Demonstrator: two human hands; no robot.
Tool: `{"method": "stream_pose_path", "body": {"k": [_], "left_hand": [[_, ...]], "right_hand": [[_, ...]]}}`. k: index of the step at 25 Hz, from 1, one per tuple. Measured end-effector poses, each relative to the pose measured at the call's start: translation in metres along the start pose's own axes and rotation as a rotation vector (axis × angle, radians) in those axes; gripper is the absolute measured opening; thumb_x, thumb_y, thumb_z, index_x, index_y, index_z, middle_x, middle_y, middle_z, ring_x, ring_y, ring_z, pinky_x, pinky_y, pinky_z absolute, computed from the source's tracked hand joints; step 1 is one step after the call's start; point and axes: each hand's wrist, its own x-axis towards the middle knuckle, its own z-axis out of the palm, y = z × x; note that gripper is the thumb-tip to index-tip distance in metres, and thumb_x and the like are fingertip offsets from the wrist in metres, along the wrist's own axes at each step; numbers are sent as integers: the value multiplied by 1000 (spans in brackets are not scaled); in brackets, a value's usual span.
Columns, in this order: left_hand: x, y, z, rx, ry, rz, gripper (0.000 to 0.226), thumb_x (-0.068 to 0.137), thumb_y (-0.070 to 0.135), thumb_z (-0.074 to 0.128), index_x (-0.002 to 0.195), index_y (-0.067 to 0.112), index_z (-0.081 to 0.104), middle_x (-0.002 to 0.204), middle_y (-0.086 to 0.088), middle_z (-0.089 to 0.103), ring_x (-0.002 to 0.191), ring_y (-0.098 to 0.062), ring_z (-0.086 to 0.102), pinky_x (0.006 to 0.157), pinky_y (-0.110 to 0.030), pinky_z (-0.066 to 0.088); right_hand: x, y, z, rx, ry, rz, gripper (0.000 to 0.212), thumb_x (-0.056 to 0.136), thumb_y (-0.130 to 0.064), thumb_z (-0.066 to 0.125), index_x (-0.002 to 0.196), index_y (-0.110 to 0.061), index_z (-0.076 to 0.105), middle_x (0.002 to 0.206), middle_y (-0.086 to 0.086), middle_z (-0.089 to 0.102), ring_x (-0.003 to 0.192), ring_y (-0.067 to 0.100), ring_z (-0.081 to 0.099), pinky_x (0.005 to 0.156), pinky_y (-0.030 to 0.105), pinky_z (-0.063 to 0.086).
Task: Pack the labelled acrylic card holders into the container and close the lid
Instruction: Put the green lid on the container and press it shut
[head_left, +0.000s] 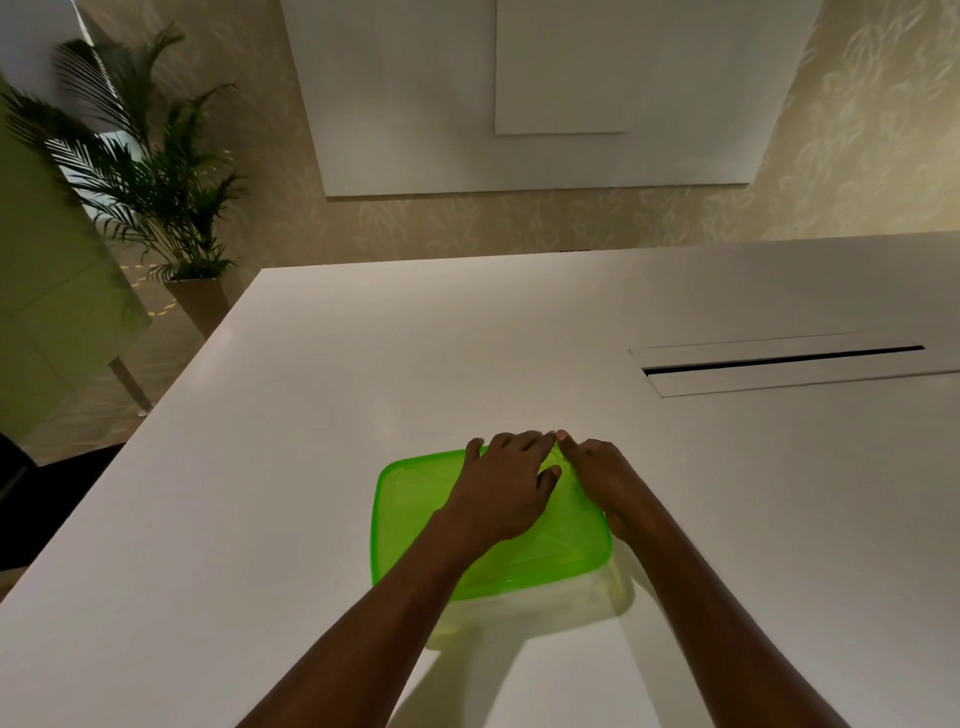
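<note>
A clear plastic container (566, 603) stands on the white table (260, 467) with a translucent green lid (410, 499) lying on top of it. My left hand (506, 488) rests flat on the lid, fingers spread toward its far edge. My right hand (602, 478) presses on the lid's far right corner, fingertips touching those of the left hand. The lid and both hands hide the inside of the container, so no card holders show.
A long cable slot with a flap (784, 361) is set into the table at the right. Beyond the table's far left corner stands a potted palm (150, 187). A chair or panel (57, 291) stands at the left.
</note>
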Motion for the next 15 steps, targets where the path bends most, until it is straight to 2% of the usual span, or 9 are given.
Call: {"method": "stream_pose_path", "body": {"k": [3,6,8,11,15], "left_hand": [[-4,3,6,59,36,-2,57,108,47,26,162,29,27,164,7,39,150,-21,36,124,-54,20],[-5,2,8,59,35,-4,57,109,47,25,163,29,25,164,7,38,150,-22,36,125,-54,20],[-5,4,6,55,35,-6,56,109,45,27,163,28,25,164,7,38,150,-22,36,125,-54,20],[-6,4,6,58,36,-8,56,110,45,27,163,28,24,164,7,37,150,-21,36,125,-54,20],[-7,5,5,56,46,-9,56,110,44,27,163,27,25,165,6,38,150,-22,36,125,-53,20]], "right_hand": [[-21,4,-6,-201,46,-35,46,98,-55,52,76,-14,51,71,3,51,62,17,46,60,32,37],[-65,15,-17,-260,27,0,48,97,-60,49,76,-16,49,68,1,57,52,16,55,49,27,41],[-94,23,-24,-217,-29,55,54,95,-65,48,75,-14,50,63,5,59,41,17,56,44,26,45],[-118,30,-27,-126,-90,133,59,95,-65,48,71,-11,54,54,7,59,37,18,53,40,26,47],[-129,33,-21,41,-31,101,56,97,-56,54,67,-8,51,49,8,53,37,20,46,40,24,42]]}}
